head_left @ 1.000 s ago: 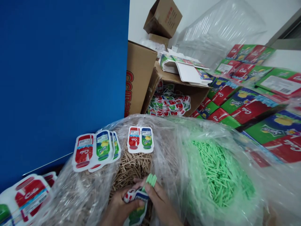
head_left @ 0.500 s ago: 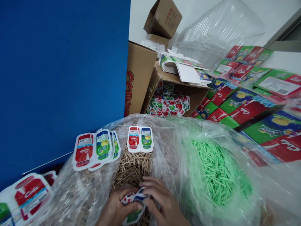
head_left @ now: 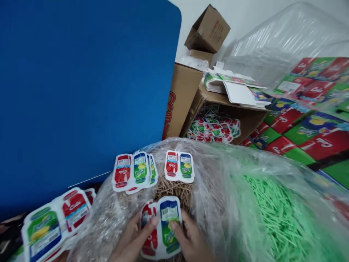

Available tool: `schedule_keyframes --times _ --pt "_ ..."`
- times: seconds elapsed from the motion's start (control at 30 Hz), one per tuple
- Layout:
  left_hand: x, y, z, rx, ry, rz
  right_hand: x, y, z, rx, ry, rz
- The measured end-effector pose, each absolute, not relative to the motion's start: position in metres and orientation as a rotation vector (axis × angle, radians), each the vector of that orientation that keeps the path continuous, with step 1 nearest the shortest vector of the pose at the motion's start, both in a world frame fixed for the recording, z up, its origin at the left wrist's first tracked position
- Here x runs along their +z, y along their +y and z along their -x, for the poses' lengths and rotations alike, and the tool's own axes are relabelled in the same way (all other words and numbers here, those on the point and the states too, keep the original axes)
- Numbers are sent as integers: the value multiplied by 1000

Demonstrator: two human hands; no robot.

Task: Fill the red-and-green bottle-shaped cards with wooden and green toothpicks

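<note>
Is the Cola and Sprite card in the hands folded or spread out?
Spread out. The card shows its red Cola half and its Sprite half side by side, between the left hand and right hand.

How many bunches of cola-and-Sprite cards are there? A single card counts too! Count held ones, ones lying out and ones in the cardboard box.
Held: 1, the held cards between left hand and right hand
Lying out: 3, the fanned cards, upper middle card and lower-left cards
In the box: 1, the card heap
Total: 5
</note>
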State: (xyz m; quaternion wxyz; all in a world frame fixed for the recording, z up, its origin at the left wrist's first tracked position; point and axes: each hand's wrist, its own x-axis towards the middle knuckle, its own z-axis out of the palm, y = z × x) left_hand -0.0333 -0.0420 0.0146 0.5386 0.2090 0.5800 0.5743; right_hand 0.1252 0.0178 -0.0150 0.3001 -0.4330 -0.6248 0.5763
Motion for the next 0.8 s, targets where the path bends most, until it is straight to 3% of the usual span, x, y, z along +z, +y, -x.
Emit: schedule_keyframes --times 0.27,0.53,0.8 --pt "35 -51 87 1481 1645 -611 7 48 -67 1646 -1743 981" --pt "49 8 173 1412 2140 -974 34 91 18 1062 -2042 998" --pt "39 24 156 1167 2575 -1456 18 96 25 690 -2155 1012"
